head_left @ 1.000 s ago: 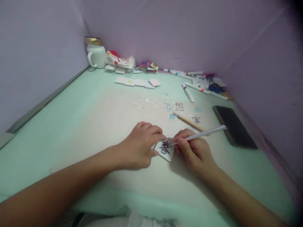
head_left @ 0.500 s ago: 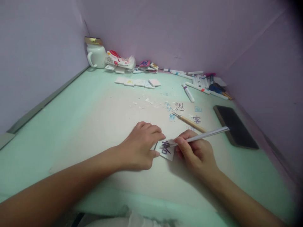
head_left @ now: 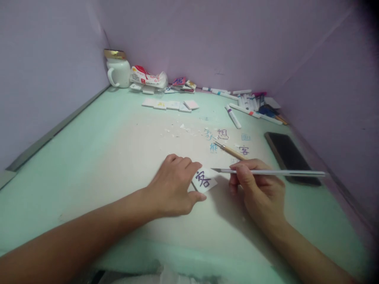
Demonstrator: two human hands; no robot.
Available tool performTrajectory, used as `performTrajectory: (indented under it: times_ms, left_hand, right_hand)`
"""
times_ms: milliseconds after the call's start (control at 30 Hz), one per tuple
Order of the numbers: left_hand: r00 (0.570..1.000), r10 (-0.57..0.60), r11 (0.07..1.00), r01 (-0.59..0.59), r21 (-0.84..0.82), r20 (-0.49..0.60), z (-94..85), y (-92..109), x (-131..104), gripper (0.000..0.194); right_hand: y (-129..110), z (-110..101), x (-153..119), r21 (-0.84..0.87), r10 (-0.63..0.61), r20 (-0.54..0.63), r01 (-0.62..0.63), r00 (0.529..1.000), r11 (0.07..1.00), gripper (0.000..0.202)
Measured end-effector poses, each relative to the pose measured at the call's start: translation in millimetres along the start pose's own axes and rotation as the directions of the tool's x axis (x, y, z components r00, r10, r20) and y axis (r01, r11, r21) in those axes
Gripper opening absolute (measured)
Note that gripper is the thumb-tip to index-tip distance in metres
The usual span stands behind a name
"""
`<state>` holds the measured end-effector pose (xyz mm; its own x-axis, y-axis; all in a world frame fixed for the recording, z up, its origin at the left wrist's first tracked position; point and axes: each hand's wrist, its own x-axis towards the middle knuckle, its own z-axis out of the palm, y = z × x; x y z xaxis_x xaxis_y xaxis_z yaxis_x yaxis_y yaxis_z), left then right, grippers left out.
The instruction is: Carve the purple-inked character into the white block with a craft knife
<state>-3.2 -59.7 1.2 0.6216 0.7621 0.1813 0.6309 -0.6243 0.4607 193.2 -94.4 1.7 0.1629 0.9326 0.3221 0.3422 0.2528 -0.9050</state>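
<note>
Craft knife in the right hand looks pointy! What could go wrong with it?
The craft knife's tip points toward the left hand, so a slip might nick it. The small white tile could slide or turn if pushed, and the blade might scratch its purple character. The wooden-handled carving tool lies just beyond the right hand, which might bump it.

Over there, a small, flat white tile with a dark purple Chinese character (head_left: 205,179) lies askew on the table (head_left: 177,232), its left side partly hidden. A slim, straight silver craft knife with a thin pointed blade (head_left: 268,172) is poised nearly level, its tip leftward by the tile's upper right edge; whether they touch, I can't tell.
</note>
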Motion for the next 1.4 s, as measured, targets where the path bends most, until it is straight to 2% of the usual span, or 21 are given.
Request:
performTrajectory:
  times_ms: [267,500,633,800,900,1000,1100,1233,1300,1400]
  left_hand:
    - [1.000,0.019,0.998,-0.020,0.056,0.018,0.6,-2.2,-0.8,0.053]
    - [0.999,0.036,0.998,-0.037,0.058,0.007,-0.5,-3.0,-1.1,0.051]
    - [0.999,0.043,0.997,-0.044,0.064,0.011,-1.0,-3.1,-0.9,0.050]
    - [1.000,0.012,0.998,-0.014,0.069,0.018,-1.2,-1.6,-0.3,0.054]
    - [0.999,-0.043,0.994,0.041,0.105,0.022,-0.4,1.7,-0.8,0.043]
    - [0.996,-0.088,0.975,0.089,0.202,-0.013,0.8,5.1,-1.3,0.042]
    - [0.995,-0.079,0.957,0.092,0.276,-0.060,0.9,6.3,-1.6,0.046]
    - [0.996,-0.035,0.964,0.055,0.261,-0.080,-2.1,4.4,-2.1,0.046]
    - [0.997,-0.012,0.978,0.028,0.208,-0.078,-4.9,3.0,-2.3,0.048]
    - [0.991,0.027,0.994,-0.012,0.112,-0.131,-9.4,0.6,-2.3,0.043]
  right_hand:
    - [2.5,-2.4,1.3,-0.016,-0.032,0.010,0.032,0.999,0.999,0.016]
    - [1.5,0.4,-0.3,0.005,0.033,-0.021,-0.033,0.999,0.999,0.014]
    - [3.9,-2.8,0.9,0.000,-0.022,0.029,0.022,0.999,1.000,0.015]
    - [6.2,-6.8,1.1,0.015,-0.040,0.063,0.039,0.997,0.999,0.026]
    - [6.2,-6.1,0.3,0.016,-0.067,0.080,0.065,0.995,0.998,0.027]
    - [4.5,-4.4,-0.5,-0.001,-0.087,0.064,0.087,0.994,0.996,0.016]
    - [2.6,-4.4,-1.2,-0.053,-0.083,0.036,0.085,0.996,0.995,0.010]
    - [4.1,-7.9,-1.4,-0.118,-0.103,0.067,0.110,0.992,0.987,0.011]
    - [5.8,-10.2,-1.0,-0.079,-0.128,0.097,0.136,0.987,0.988,0.017]
    - [5.2,-13.8,0.5,0.110,-0.156,0.182,0.137,0.971,0.984,0.029]
